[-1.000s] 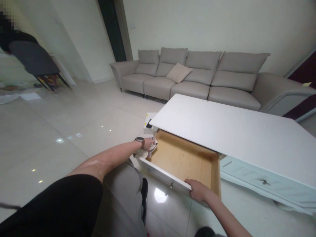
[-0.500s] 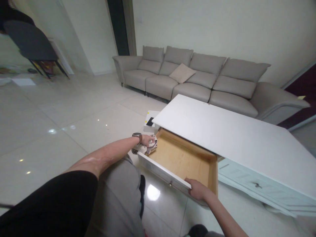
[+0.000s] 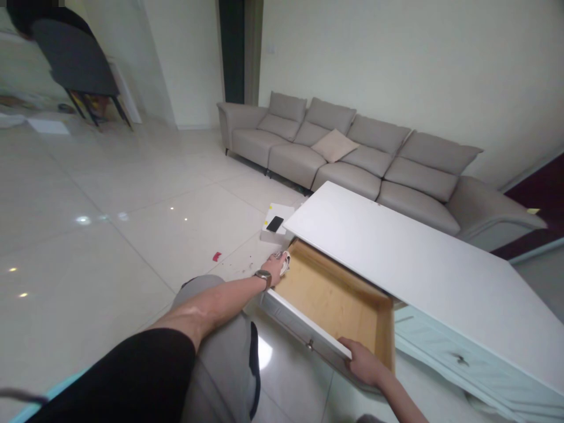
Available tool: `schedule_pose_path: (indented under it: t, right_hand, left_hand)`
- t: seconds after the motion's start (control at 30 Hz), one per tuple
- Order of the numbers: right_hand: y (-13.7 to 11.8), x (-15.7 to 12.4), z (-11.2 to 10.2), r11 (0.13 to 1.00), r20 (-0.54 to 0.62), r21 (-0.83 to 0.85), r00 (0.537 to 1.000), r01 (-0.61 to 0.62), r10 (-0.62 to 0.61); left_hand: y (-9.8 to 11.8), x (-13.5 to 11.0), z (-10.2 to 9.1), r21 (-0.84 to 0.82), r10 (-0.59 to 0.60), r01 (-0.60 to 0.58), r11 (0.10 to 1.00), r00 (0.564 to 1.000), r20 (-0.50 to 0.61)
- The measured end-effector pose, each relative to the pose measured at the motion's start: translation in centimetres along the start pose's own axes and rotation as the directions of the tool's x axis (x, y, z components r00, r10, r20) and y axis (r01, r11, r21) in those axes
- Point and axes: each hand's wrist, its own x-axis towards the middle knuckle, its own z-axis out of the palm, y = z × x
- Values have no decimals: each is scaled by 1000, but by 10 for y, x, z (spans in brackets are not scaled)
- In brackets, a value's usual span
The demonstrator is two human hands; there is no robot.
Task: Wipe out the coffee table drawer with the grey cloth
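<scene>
A drawer of the white coffee table stands pulled out, its wooden bottom bare. My left hand, with a watch on the wrist, is closed on a patterned cloth at the drawer's left side wall. Much of the cloth is hidden by the hand. My right hand grips the top edge of the drawer front, right of its small knob, with the fingers inside.
Beyond the drawer's left corner, a white box on the floor carries a dark phone. A red scrap lies on the tiles. A grey sofa stands behind the table; a person sits on a dark chair at far left.
My left hand has moved with the cloth from the drawer's front left corner back along the left side wall. My right hand keeps its hold on the drawer front. The view has shifted slightly.
</scene>
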Motion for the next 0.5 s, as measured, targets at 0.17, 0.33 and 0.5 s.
schedule_pose_path:
  t: [0.17,0.33,0.5]
  right_hand:
    - [3,-1,2,1000,-10,22,1000,7,-7]
    - [0,-2,2,1000,-16,18,1000,-16,17]
    - [0,-2,4,1000,-37,21,999,-21,21]
  left_hand:
    - [-9,4,-10,-41,64,-64,997,998,12]
    - [-18,14,-30,-81,25,-18,997,997,78]
    - [-26,25,-54,-160,-43,37,986,999,-30]
